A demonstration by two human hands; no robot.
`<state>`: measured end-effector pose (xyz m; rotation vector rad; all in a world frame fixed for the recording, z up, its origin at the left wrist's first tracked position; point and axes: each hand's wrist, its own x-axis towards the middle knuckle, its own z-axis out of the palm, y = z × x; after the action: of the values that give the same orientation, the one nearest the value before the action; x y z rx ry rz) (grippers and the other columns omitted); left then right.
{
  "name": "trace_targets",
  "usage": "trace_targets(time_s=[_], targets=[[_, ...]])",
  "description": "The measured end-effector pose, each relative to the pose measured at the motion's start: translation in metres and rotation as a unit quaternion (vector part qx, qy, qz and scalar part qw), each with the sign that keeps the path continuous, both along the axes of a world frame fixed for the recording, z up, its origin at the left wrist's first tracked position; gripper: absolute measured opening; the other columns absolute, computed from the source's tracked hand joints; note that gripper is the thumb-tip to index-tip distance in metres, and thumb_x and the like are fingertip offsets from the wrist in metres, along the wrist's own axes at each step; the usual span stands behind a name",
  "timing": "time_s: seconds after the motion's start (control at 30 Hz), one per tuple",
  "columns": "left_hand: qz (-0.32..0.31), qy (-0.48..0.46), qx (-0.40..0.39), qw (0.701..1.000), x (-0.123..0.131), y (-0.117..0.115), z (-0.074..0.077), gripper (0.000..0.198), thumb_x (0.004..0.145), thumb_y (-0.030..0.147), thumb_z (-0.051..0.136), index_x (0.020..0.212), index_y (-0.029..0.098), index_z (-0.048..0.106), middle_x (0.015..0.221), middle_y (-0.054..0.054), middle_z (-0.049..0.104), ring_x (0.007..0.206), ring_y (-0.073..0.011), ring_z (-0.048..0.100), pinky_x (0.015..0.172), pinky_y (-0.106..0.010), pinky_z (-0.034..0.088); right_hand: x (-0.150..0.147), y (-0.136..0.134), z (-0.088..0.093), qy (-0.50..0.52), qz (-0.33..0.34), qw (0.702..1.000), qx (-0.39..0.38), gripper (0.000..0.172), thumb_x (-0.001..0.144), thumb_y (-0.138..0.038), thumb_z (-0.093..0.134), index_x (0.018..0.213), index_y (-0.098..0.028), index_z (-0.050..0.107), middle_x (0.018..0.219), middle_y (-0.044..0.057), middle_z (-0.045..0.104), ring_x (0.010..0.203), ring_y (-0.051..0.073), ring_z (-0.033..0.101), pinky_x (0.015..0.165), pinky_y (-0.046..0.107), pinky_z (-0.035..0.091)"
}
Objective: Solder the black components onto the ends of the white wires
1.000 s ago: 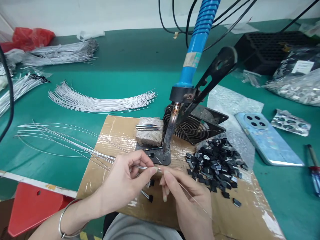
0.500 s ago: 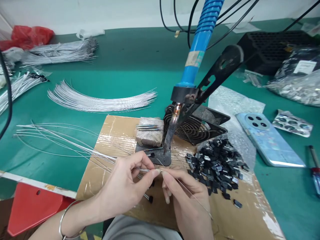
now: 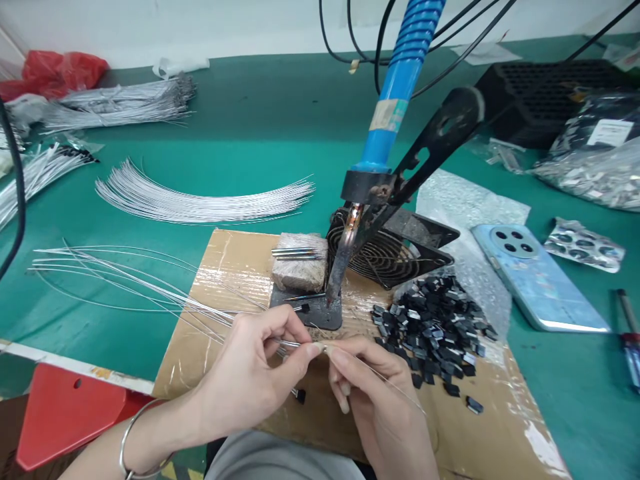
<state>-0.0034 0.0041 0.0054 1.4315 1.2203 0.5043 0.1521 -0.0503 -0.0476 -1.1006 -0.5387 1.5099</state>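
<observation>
My left hand, wearing a bangle, is closed in a pinch on a thin wire. My right hand is closed too, its thumb and forefinger nearly touching the left fingertips. From its pinch a fine wire strand runs down across the hand to the lower right. What lies between the fingertips is too small to make out. Several white wires fan out leftward from beside my left hand, and a small black connector end shows below it. Just above the fingers stands the dark tip of a soldering iron.
A cardboard sheet bears a block with metal pins, a black fan and a pile of black connectors. The iron's blue handle rises overhead. Beyond are a wire bundle and a phone.
My right hand has shifted slightly right and down, its fingers still pinched. The strand over it has moved with it. My left hand has barely moved.
</observation>
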Motion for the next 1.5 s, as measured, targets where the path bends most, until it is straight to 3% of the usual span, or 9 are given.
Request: trace_targets(time_s=[0.17,0.5,0.77,0.93,1.13,1.3,1.5], targets=[[0.013,0.022,0.029,0.999,0.0,-0.001,-0.005,0.018,0.093,0.028,0.061,0.079,0.017,0.062,0.068,0.001,0.059,0.058,-0.0116,0.042,0.051,-0.025,0.031,-0.003,0.001,0.0,0.009,-0.01,1.0,0.006,0.013,0.083,-0.036,0.08,0.086,-0.024,0.085,0.058,0.0,0.062,0.047,0.007,0.05,0.043,0.016,0.041],[0.031,0.058,0.112,0.992,-0.001,-0.011,-0.016,0.019,0.095,0.027,0.06,0.079,0.018,0.062,0.062,0.004,0.05,0.054,-0.0106,0.034,0.049,-0.026,0.026,-0.015,0.003,0.004,0.03,-0.068,0.997,-0.012,0.016,0.076,-0.036,0.084,0.074,-0.02,0.083,0.051,-0.001,0.057,0.046,0.006,0.045,0.04,0.014,0.039],[0.064,0.006,0.09,0.994,0.004,-0.015,-0.021,0.018,0.095,0.028,0.059,0.08,0.018,0.059,0.067,0.001,0.058,0.055,-0.0103,0.041,0.049,-0.025,0.032,-0.021,0.0,-0.002,0.05,-0.08,0.996,-0.008,0.016,0.08,-0.036,0.082,0.073,-0.021,0.081,0.056,-0.001,0.06,0.046,0.006,0.049,0.041,0.014,0.042],[0.087,-0.034,0.057,0.994,0.006,-0.014,-0.02,0.018,0.093,0.028,0.061,0.078,0.018,0.059,0.069,-0.001,0.061,0.058,-0.0115,0.051,0.052,-0.023,0.042,-0.023,0.002,0.001,0.055,-0.087,0.995,-0.006,0.015,0.079,-0.036,0.084,0.075,-0.022,0.082,0.055,-0.002,0.06,0.045,0.005,0.049,0.041,0.013,0.043],[0.104,-0.049,0.04,0.993,0.006,-0.012,-0.017,0.017,0.091,0.029,0.065,0.078,0.018,0.062,0.069,-0.002,0.064,0.059,-0.0122,0.056,0.053,-0.022,0.046,-0.017,-0.001,0.003,0.044,-0.07,0.997,0.001,0.02,0.083,-0.041,0.08,0.089,-0.023,0.084,0.066,0.001,0.067,0.051,0.008,0.057,0.048,0.017,0.05],[0.104,-0.031,0.048,0.993,0.005,-0.011,-0.019,0.018,0.092,0.029,0.063,0.078,0.018,0.061,0.068,0.0,0.059,0.057,-0.0111,0.05,0.052,-0.023,0.041,-0.012,-0.005,-0.006,-0.026,-0.055,0.998,0.018,0.011,0.085,-0.032,0.08,0.092,-0.026,0.084,0.061,0.0,0.07,0.051,0.009,0.061,0.054,0.019,0.051],[0.092,-0.01,0.067,0.993,0.004,-0.012,-0.018,0.018,0.093,0.028,0.062,0.079,0.018,0.06,0.066,0.002,0.057,0.054,-0.0096,0.037,0.048,-0.023,0.03,-0.013,-0.003,-0.012,-0.024,-0.05,0.998,0.023,0.008,0.084,-0.031,0.081,0.09,-0.028,0.084,0.061,0.0,0.071,0.05,0.01,0.061,0.051,0.019,0.051]])
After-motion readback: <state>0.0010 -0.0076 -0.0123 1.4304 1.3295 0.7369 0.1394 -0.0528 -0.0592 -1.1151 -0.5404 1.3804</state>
